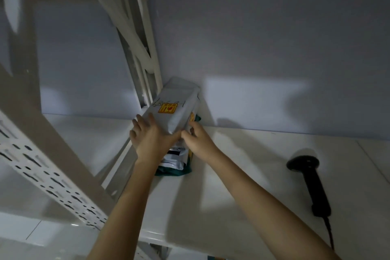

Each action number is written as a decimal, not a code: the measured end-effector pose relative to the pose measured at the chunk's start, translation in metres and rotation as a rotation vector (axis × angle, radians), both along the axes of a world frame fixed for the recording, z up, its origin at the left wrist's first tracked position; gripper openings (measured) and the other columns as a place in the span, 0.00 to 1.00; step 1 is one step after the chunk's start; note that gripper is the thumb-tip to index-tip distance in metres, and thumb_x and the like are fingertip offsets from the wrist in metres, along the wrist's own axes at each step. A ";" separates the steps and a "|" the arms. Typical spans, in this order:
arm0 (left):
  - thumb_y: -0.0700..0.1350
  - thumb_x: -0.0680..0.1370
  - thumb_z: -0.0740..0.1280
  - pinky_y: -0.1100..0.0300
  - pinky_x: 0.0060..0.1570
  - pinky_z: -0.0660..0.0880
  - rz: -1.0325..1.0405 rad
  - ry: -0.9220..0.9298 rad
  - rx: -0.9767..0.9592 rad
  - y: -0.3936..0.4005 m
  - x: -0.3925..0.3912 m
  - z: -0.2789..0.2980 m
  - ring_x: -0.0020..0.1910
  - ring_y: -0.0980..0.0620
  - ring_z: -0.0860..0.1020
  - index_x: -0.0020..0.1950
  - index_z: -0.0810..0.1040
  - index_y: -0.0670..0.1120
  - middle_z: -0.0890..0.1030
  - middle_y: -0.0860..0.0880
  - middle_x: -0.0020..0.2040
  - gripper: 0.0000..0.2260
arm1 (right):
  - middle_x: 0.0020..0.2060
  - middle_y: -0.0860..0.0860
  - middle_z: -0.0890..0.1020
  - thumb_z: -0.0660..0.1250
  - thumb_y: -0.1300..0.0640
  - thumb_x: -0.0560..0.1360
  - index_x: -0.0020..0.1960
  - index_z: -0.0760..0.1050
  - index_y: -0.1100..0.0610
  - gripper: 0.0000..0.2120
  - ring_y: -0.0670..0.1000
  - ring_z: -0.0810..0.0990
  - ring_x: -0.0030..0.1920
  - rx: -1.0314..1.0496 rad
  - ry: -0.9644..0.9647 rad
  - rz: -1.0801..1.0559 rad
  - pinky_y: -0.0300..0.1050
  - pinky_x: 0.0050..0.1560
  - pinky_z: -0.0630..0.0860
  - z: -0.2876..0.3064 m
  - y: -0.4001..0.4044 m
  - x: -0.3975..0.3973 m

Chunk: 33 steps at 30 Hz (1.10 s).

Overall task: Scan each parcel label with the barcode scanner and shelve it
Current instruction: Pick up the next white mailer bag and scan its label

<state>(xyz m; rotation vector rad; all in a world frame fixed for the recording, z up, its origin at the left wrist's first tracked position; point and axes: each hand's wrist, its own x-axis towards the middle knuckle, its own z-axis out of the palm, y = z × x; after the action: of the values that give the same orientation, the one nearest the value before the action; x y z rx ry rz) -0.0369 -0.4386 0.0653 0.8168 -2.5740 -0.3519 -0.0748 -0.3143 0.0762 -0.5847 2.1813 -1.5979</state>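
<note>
So the white parcel (176,107) is sitting on top of a small stack at the back of the shelf (242,164), tucked right up against the white upright post (147,65) and close to the wall. It's got a yellow sticker and some handwritten marker scribble on its top face. Under it there's a dark green bag (175,170) with a pale label, poking out toward the front. The left hand (147,135) lies flat on the parcel's near left side, fingers spread and fairly straight, while the right hand (195,138) pinches the near right corner with curled fingers. Off to the right, well apart from all that, the black barcode scanner (310,181) lies on the shelf with its cable trailing off the front edge.
</note>
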 end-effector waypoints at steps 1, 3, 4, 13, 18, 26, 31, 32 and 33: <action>0.75 0.59 0.64 0.40 0.67 0.61 -0.005 0.010 0.023 -0.001 0.000 0.000 0.72 0.33 0.60 0.73 0.58 0.37 0.59 0.30 0.73 0.55 | 0.56 0.50 0.73 0.57 0.57 0.78 0.65 0.67 0.58 0.16 0.49 0.73 0.54 -0.003 -0.013 -0.008 0.41 0.52 0.71 -0.002 0.000 -0.002; 0.71 0.61 0.69 0.41 0.67 0.60 -0.005 0.014 0.063 -0.001 -0.001 0.001 0.72 0.34 0.59 0.74 0.58 0.39 0.57 0.32 0.74 0.52 | 0.57 0.58 0.77 0.56 0.59 0.78 0.63 0.69 0.61 0.15 0.56 0.76 0.57 -0.019 -0.008 -0.041 0.49 0.57 0.72 -0.007 0.001 -0.006; 0.71 0.61 0.69 0.41 0.67 0.61 -0.001 0.015 0.073 -0.001 0.000 0.002 0.72 0.34 0.60 0.73 0.59 0.40 0.57 0.32 0.74 0.52 | 0.58 0.63 0.76 0.56 0.60 0.78 0.62 0.70 0.63 0.14 0.59 0.75 0.59 -0.030 0.000 -0.053 0.49 0.59 0.72 -0.009 0.002 -0.008; 0.73 0.57 0.53 0.46 0.58 0.67 0.030 -0.049 -0.011 -0.012 -0.004 0.008 0.60 0.33 0.70 0.64 0.73 0.44 0.73 0.32 0.60 0.45 | 0.58 0.53 0.77 0.57 0.62 0.78 0.66 0.71 0.59 0.17 0.47 0.74 0.56 -0.092 -0.040 -0.084 0.37 0.57 0.67 -0.021 0.000 -0.017; 0.71 0.57 0.54 0.48 0.50 0.69 0.010 0.021 -0.011 -0.009 -0.008 0.008 0.51 0.35 0.74 0.57 0.78 0.42 0.78 0.32 0.50 0.43 | 0.59 0.51 0.77 0.57 0.60 0.78 0.66 0.71 0.58 0.17 0.47 0.74 0.59 -0.150 -0.067 -0.106 0.37 0.58 0.70 -0.022 0.009 -0.019; 0.71 0.58 0.59 0.54 0.59 0.64 -0.154 0.279 0.336 0.045 0.029 0.039 0.63 0.42 0.68 0.62 0.76 0.58 0.74 0.44 0.61 0.35 | 0.55 0.57 0.79 0.61 0.54 0.78 0.58 0.73 0.59 0.12 0.56 0.78 0.58 -0.567 -0.424 -0.155 0.53 0.63 0.74 -0.021 0.065 -0.028; 0.69 0.59 0.61 0.53 0.58 0.64 -0.161 0.297 0.120 0.094 0.034 0.034 0.61 0.41 0.70 0.60 0.79 0.55 0.75 0.41 0.59 0.34 | 0.50 0.53 0.83 0.63 0.41 0.67 0.60 0.75 0.54 0.26 0.52 0.83 0.49 -0.579 -0.455 -0.052 0.51 0.48 0.80 -0.009 0.100 -0.026; 0.68 0.59 0.61 0.52 0.57 0.64 -0.155 0.273 0.092 0.101 0.032 0.031 0.60 0.40 0.71 0.59 0.79 0.54 0.76 0.40 0.58 0.34 | 0.49 0.52 0.84 0.64 0.41 0.68 0.60 0.75 0.53 0.25 0.51 0.83 0.48 -0.561 -0.429 -0.038 0.49 0.45 0.80 -0.005 0.106 -0.024; 0.68 0.59 0.61 0.51 0.55 0.66 -0.155 0.257 0.069 0.109 0.031 0.029 0.58 0.38 0.72 0.58 0.80 0.53 0.77 0.39 0.57 0.33 | 0.49 0.51 0.84 0.64 0.43 0.71 0.62 0.75 0.53 0.23 0.51 0.84 0.48 -0.553 -0.406 -0.029 0.46 0.43 0.79 -0.001 0.111 -0.023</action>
<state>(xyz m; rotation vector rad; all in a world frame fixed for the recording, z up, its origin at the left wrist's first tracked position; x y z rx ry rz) -0.0060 -0.3301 0.0945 0.5546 -2.3990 -0.5573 -0.0975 -0.2033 0.0748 -0.3296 1.4628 -2.1299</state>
